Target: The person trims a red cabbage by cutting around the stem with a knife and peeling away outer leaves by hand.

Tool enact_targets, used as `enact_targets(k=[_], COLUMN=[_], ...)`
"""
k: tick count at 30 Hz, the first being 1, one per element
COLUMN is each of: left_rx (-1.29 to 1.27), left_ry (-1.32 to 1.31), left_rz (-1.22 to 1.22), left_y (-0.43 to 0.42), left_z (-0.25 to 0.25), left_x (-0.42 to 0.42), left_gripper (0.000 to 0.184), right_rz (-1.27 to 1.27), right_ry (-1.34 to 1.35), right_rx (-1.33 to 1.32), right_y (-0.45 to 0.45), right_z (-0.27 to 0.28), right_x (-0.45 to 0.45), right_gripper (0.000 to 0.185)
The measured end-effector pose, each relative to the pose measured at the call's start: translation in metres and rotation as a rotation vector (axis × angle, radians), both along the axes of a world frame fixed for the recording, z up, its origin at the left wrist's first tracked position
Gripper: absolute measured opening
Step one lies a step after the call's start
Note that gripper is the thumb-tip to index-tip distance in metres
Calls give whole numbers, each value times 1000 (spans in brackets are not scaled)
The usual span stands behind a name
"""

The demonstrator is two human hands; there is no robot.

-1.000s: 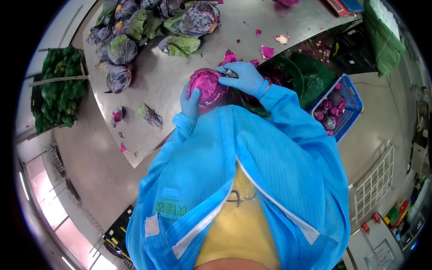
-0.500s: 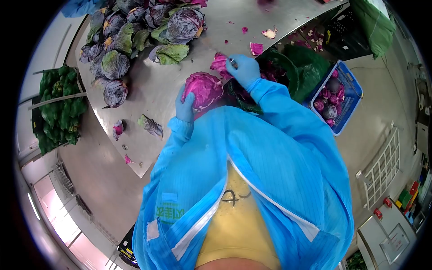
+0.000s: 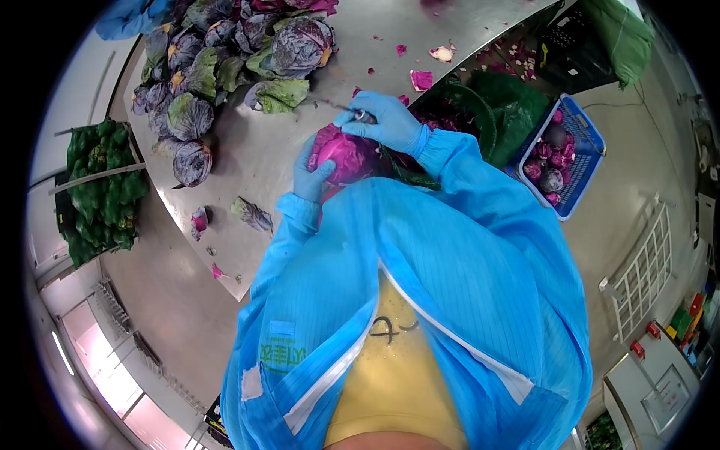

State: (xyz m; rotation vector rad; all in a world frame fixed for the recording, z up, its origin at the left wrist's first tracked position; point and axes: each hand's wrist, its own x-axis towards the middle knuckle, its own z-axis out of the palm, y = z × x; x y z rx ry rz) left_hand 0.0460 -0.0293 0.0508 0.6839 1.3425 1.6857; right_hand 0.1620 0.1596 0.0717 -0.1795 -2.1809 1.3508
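One purple cabbage (image 3: 351, 159), left grip (image 3: 307, 178) cupping it, right grip (image 3: 391, 124) holding knife (image 3: 365, 116)

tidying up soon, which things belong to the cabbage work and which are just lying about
Seemingly in the job:
- cabbage in the left hand
- knife-like tool in the right hand
- cabbage pile
- blue basket

Apparently lying about:
- loose leaf
- purple scrap
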Motion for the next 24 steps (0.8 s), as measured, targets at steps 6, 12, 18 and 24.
enact_targets(k=[6, 12, 18, 24], left_rx=[-37, 13, -58, -51], left_ry=[40, -341, -624, -787], left_rz=[44, 59, 32, 14], left_y=[-5, -7, 6, 14], left_z=[-4, -21, 5, 11], left_x=[3, -5, 8, 10], left_gripper=[76, 71, 76, 75], right_rz=[-433, 33, 151, 150], right_ry=[-185, -80, -50, -116], right_rx=[-327, -396, -393, -892], right_y=[18, 1, -17, -11], right_z=[-17, -12, -3, 6], right_x=[4, 24, 23, 26], right_gripper=[27, 39, 35, 23])
